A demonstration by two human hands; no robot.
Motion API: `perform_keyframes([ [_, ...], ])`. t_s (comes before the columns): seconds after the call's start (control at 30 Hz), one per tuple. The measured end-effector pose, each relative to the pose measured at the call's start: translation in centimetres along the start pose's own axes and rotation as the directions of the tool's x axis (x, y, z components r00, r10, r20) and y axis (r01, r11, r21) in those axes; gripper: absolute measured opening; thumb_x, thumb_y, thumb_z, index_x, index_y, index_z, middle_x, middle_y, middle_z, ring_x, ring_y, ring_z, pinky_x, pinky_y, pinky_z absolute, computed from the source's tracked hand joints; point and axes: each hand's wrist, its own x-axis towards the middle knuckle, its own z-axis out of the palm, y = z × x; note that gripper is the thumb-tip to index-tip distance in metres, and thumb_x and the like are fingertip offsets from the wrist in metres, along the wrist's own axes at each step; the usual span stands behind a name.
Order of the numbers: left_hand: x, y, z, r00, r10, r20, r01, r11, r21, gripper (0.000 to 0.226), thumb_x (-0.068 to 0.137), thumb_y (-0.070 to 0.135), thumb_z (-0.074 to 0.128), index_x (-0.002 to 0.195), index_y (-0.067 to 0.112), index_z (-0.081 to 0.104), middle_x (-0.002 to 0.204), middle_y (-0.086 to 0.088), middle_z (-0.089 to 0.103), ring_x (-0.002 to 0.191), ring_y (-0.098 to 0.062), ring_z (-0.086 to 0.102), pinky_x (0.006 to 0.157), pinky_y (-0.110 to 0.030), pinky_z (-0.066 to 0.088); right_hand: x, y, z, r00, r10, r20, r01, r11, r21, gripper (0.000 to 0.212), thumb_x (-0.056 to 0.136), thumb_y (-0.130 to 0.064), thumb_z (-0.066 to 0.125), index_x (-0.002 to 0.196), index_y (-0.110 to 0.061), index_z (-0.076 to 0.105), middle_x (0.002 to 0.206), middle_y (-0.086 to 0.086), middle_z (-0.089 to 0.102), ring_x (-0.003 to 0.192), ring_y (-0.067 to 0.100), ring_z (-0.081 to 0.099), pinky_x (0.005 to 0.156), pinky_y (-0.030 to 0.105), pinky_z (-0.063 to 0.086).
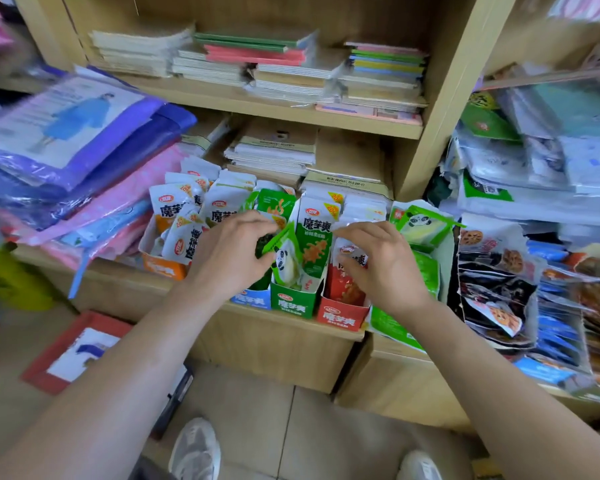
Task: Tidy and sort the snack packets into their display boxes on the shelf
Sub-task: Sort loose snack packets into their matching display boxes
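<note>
Sorting misplaced panda packet [286,263] | left hand [229,252] pinches its green top, packet in green box [293,303] at 3 o'clock | right hand [385,259] curled over red box [343,315], grip unclear | next, likely: lift it to panda pile [420,226] at 2 o'clock

Your left hand [232,252] pinches a small green-and-white panda snack packet [286,263]: glossy plastic film, catching the light. Your right hand [381,261] grips a white-and-red snack packet [351,251] of the same shiny film. The green display box [291,301] and the red display box [342,315] look like matt printed card. The pale shelf [274,344] beneath is smooth wood-look board. On your left, the purple raincoat packs [84,140] are in slick clear plastic wrap.
</note>
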Motion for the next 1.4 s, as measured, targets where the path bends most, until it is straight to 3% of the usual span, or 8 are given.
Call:
perform_keyframes([
  [0.2, 0.1, 0.7, 0.4, 0.997, 0.000, 0.083, -0.007, 0.996, 0.088, 0.022, 0.096, 0.038, 0.063, 0.086, 0.022, 0.073, 0.092, 0.012, 0.068, 0.095, -0.018, 0.060, 0.056, -0.029, 0.045, -0.3, -0.4, -0.2, 1.000, 0.005, -0.011, -0.005, 0.999, 0.033, 0.043, 0.084, -0.016, 0.074, 0.127, -0.021, 0.066, 0.124, -0.006, 0.065, 0.109, 0.027, 0.050, 0.092, 0.043, 0.046],
  [0.43, 0.8, 0.3, -0.5, 0.887, -0.267, -0.376, 0.158, 0.942, -0.297, 0.016, 0.098, 0.025, 0.061, 0.091, 0.014, 0.070, 0.054, 0.005, 0.057, 0.049, -0.013, 0.054, 0.048, -0.030, 0.040, -0.6, -0.3, -0.5, 1.000, 0.019, 0.020, -0.021, 0.997, 0.073, 0.049, 0.085, -0.023, 0.077, 0.131, -0.024, 0.062, 0.129, -0.009, 0.062, 0.113, 0.024, 0.048, 0.097, 0.043, 0.045],
  [0.63, 1.2, 0.7, -0.3, 0.801, -0.385, -0.458, 0.039, 0.798, -0.602, 0.010, 0.100, 0.026, 0.058, 0.093, 0.027, 0.066, 0.065, 0.003, 0.068, 0.064, -0.014, 0.072, 0.060, -0.044, 0.056, -0.7, -0.6, -0.7, 0.998, 0.047, 0.030, -0.050, 0.992, 0.118, 0.050, 0.083, -0.024, 0.078, 0.131, -0.025, 0.062, 0.130, -0.011, 0.061, 0.116, 0.023, 0.047, 0.099, 0.046, 0.044],
  [0.93, 1.1, 3.6, -1.5, 0.932, -0.288, -0.220, -0.007, 0.593, -0.806, 0.015, 0.102, 0.011, 0.057, 0.098, 0.023, 0.065, 0.081, 0.001, 0.072, 0.064, -0.013, 0.070, 0.061, -0.019, 0.053, 0.5, -2.6, -2.7, 0.946, 0.320, 0.061, -0.292, 0.752, 0.591, 0.086, 0.078, -0.045, 0.077, 0.152, -0.034, 0.033, 0.152, -0.015, 0.042, 0.141, 0.001, 0.034, 0.112, 0.024, 0.032],
  [1.1, 1.4, 5.6, -2.1, 0.980, -0.157, -0.120, -0.021, 0.519, -0.854, 0.014, 0.100, 0.011, 0.060, 0.106, 0.020, 0.069, 0.088, 0.003, 0.076, 0.070, -0.007, 0.070, 0.063, -0.020, 0.056, 1.0, -3.8, -4.2, 0.961, 0.278, -0.003, -0.216, 0.753, 0.622, 0.058, 0.078, -0.042, 0.077, 0.131, -0.039, 0.053, 0.132, -0.018, 0.058, 0.126, -0.003, 0.049, 0.097, 0.011, 0.039],
  [1.2, 1.5, 6.7, -2.5, 0.994, -0.078, -0.078, -0.029, 0.493, -0.869, 0.018, 0.097, 0.011, 0.064, 0.107, 0.024, 0.070, 0.092, 0.005, 0.076, 0.077, -0.004, 0.070, 0.065, -0.017, 0.054, 1.4, -2.8, -4.4, 0.959, 0.278, -0.049, -0.183, 0.745, 0.642, 0.023, 0.084, -0.026, 0.079, 0.098, -0.018, 0.064, 0.096, 0.000, 0.072, 0.092, 0.014, 0.065, 0.078, 0.025, 0.047],
  [1.3, 2.0, 6.1, -2.0, 0.998, -0.039, -0.044, -0.011, 0.606, -0.795, 0.032, 0.091, 0.021, 0.074, 0.121, 0.030, 0.067, 0.101, 0.013, 0.075, 0.100, -0.002, 0.067, 0.083, -0.019, 0.052, 1.2, -1.3, -4.9, 0.907, 0.409, -0.098, -0.200, 0.625, 0.754, 0.015, 0.084, -0.014, 0.079, 0.091, -0.013, 0.066, 0.090, 0.002, 0.075, 0.090, 0.022, 0.070, 0.074, 0.031, 0.054],
  [1.4, 2.3, 4.0, 0.2, 0.994, -0.093, -0.060, 0.059, 0.906, -0.419, 0.045, 0.085, 0.034, 0.078, 0.128, 0.032, 0.064, 0.100, 0.020, 0.068, 0.101, -0.007, 0.062, 0.087, -0.026, 0.049, 1.0, 0.2, -5.8, 0.846, 0.520, -0.119, -0.211, 0.531, 0.821, 0.016, 0.086, -0.010, 0.076, 0.089, -0.021, 0.067, 0.088, -0.003, 0.076, 0.088, 0.021, 0.072, 0.076, 0.033, 0.057],
])
